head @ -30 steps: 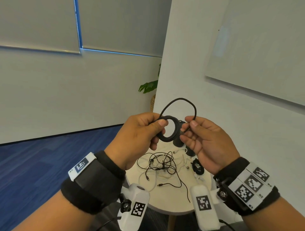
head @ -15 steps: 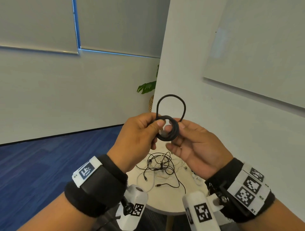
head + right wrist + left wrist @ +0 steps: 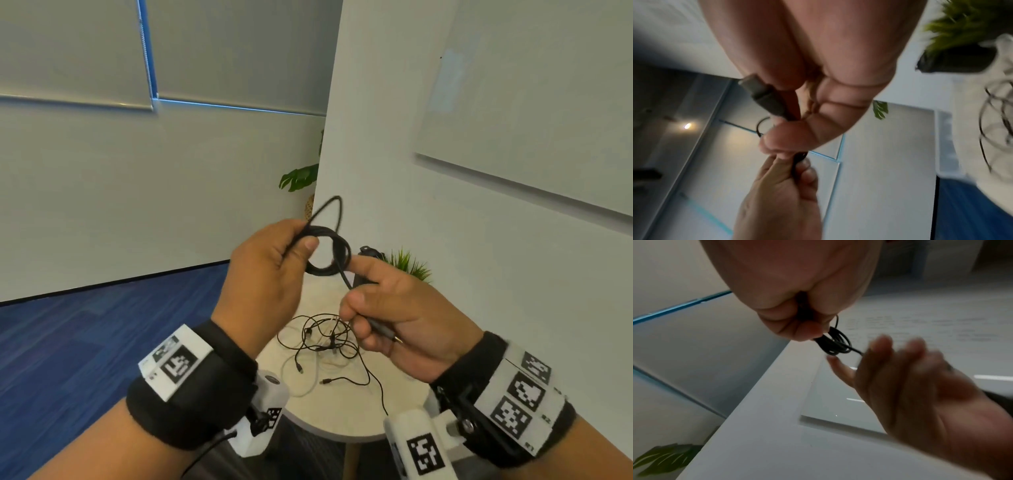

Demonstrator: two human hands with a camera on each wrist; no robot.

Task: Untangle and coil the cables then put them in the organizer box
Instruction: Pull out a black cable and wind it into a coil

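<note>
One black cable (image 3: 328, 253), mostly coiled, held in the air above the bench (image 3: 346, 411): left hand (image 3: 270, 274) fingers clamped on the coil so its turns stay together. Right hand (image 3: 397, 318) fingers clamped on the free plug end, apparently to feed the last loop. Tangled cables (image 3: 325, 342) lie on the bench; no organizer box in view.

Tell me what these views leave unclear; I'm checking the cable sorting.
- Organizer box: in no view.
- Tangled cables on the table, head view: too thin to count; right hand covers part.
- Black coil's turns: left wrist view blurred, left hand covers part.

No legible text; wrist bands (image 3: 520, 394) carry only coded markers.
</note>
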